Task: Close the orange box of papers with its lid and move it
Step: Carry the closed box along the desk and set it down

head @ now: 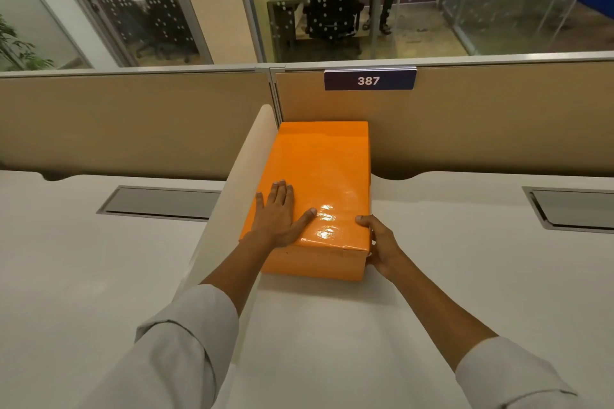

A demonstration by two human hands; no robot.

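The orange box [319,183] lies on the white worktop [465,276], long and rectangular, its far end against the tan partition panel [481,123] and its left side just beside a pale curved divider [239,176] that runs between two desks. Its lid [332,156] is on, a glossy orange sheet that catches bright glints of light near the close end; the lid's front lip hangs a little over the duller orange front wall, with a small crease at the near right corner. No papers show. The left hand [280,216] lies flat on the lid's near left part, fingers spread and thumb stretched out to the right. The right hand [382,246] grips the near right corner, thumb on the lid's top and fingers wrapped round the side. Above, a dark sign [369,80] reads 387.
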